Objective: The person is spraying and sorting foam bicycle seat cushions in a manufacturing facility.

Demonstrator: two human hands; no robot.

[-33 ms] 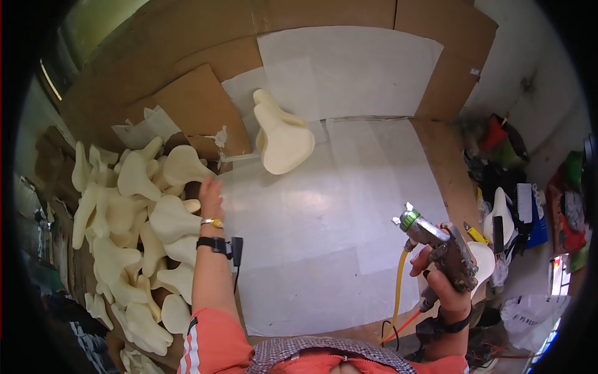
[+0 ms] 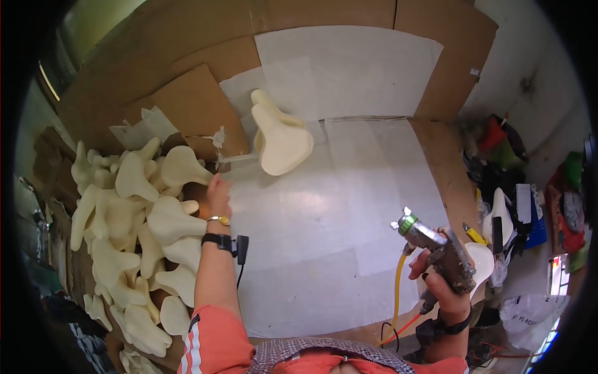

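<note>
Paper-covered bench (image 2: pixel 324 249) with one cream, seemingly foam saddle (image 2: pixel 283 142)

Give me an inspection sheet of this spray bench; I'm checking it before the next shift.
Surface: white paper sheets over brown cardboard, bare in the middle.
Job's things: cream saddle-shaped foam piece raised at the back; spray gun.
Clutter: pile of cream foam pieces along the left.
Grippers: left hand at the pile's edge, touching pieces; right hand gripping the spray gun.
Cables: yellow hose hanging from the gun; thin black cord under the left wrist.
Surroundings: bags and coloured items heaped on the right.
</note>
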